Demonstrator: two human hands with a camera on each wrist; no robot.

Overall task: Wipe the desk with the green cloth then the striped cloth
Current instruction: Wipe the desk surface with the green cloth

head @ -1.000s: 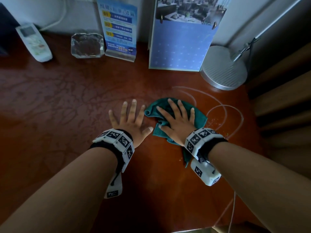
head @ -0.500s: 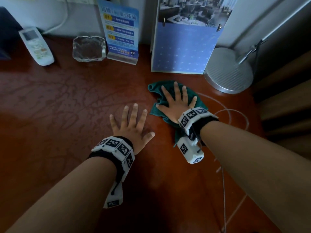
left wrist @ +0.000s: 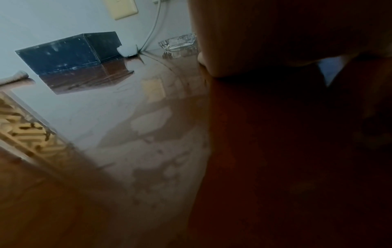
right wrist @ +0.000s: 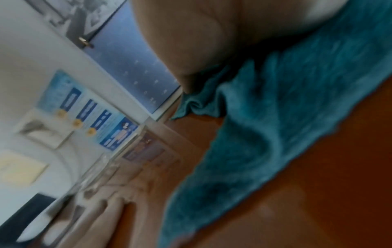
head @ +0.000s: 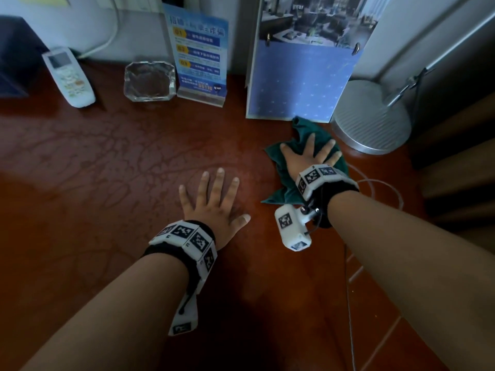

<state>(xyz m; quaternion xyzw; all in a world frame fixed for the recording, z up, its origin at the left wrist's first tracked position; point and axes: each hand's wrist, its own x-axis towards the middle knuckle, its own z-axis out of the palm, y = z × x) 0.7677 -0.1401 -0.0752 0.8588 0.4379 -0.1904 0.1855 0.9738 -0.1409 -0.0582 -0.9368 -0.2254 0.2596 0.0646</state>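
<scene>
While my right hand (head: 308, 159) presses the green cloth (head: 284, 153) flat, fingers (head: 331, 144) spread straight on top of it and gripping nothing, the cloth sits at about 2 o'clock on the tabletop (head: 107, 183), up against the far row of things. My left hand (head: 214, 202) lies palm down on bare wood near the middle, fingers splayed, holding nothing.

Risks, as I judge them: the cloth's far tip touches or nearly touches the foot of the blue calendar (head: 300, 84) at 1 o'clock, and the round lamp base (head: 375, 116) stands just beside it at 2 o'clock. A further push outward could tip the calendar or snag the thin cable (head: 375, 183) curling at 3 o'clock. A flat palm can also skid off the bunched folds.

Crumpled as it is, the cloth runs long from 7 o'clock to 1 o'clock, its peaked corner pointing at the calendar and its tail trailing under my wrist. No striped cloth is clearly identifiable, so that pass looks still ahead.
</scene>
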